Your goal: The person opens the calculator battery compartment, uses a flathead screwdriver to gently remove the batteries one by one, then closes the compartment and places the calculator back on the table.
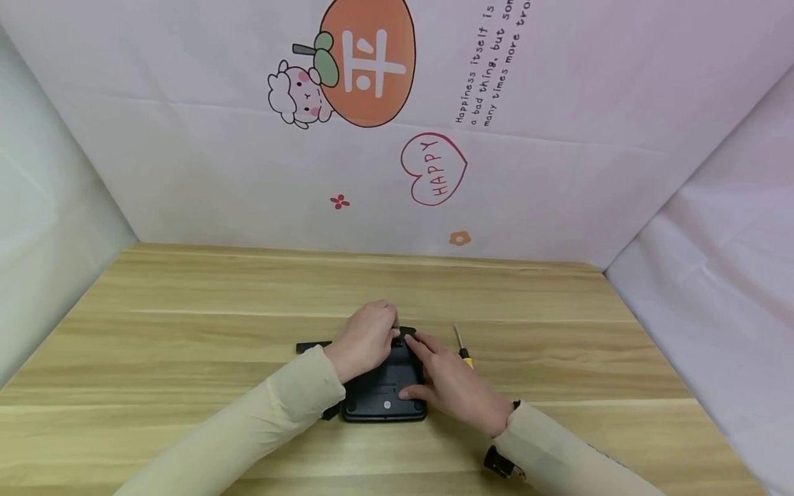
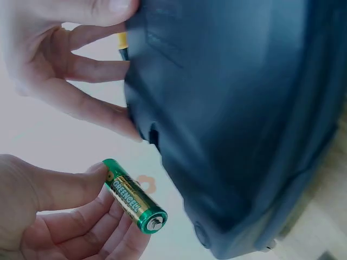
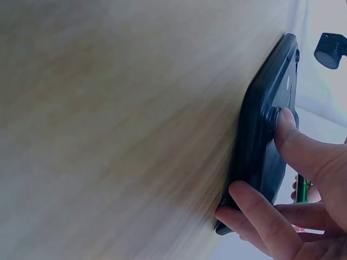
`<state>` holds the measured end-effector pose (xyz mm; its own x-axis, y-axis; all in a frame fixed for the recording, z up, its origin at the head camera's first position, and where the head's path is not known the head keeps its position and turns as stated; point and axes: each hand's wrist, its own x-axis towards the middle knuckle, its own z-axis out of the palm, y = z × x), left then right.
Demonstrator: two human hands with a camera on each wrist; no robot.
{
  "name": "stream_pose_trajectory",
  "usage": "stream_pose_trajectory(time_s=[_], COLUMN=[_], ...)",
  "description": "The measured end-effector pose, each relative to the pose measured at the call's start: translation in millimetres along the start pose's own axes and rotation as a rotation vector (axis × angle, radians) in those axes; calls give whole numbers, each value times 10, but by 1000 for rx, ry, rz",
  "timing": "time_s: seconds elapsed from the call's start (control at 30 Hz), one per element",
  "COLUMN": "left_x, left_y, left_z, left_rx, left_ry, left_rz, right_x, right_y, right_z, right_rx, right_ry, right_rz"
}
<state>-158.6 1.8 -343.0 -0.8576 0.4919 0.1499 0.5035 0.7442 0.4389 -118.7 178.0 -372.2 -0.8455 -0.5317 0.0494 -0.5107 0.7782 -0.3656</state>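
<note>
A black, wedge-shaped plastic device (image 1: 384, 396) lies on the table, its flat panel with round rubber feet facing up. My left hand (image 1: 366, 337) is over its far end and pinches a battery (image 2: 135, 197) between thumb and fingers. The battery is green and gold, lettered GREENCELL, with its metal tip pointing away from the fingers, close beside the device. My right hand (image 1: 459, 386) holds the device at its right side. The thumb (image 3: 287, 124) presses near a rubber foot, while the fingers (image 3: 257, 206) reach along the edge and far end.
A screwdriver (image 1: 462, 348) with a yellow and black handle lies just right of the device. To the left is a flat black strip (image 1: 310, 346), and another dark piece (image 1: 331, 412) shows by the device's near left corner. A printed white cloth (image 1: 248, 172) hangs behind the wooden table (image 1: 186, 331).
</note>
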Motion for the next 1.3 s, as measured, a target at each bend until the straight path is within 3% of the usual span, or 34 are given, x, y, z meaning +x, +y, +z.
stream_pose_trajectory(time_s=[0.53,1.3], left_x=[-83,-250], left_y=[-80,-309], left_z=[6,-131], left_rx=[30,81], left_ry=[-6,25], left_rz=[8,-83], right_x=[-1,-2], right_y=[6,-18], right_z=[5,0], right_rx=[-6,-3], right_ry=[8,-4], right_rz=[6,36])
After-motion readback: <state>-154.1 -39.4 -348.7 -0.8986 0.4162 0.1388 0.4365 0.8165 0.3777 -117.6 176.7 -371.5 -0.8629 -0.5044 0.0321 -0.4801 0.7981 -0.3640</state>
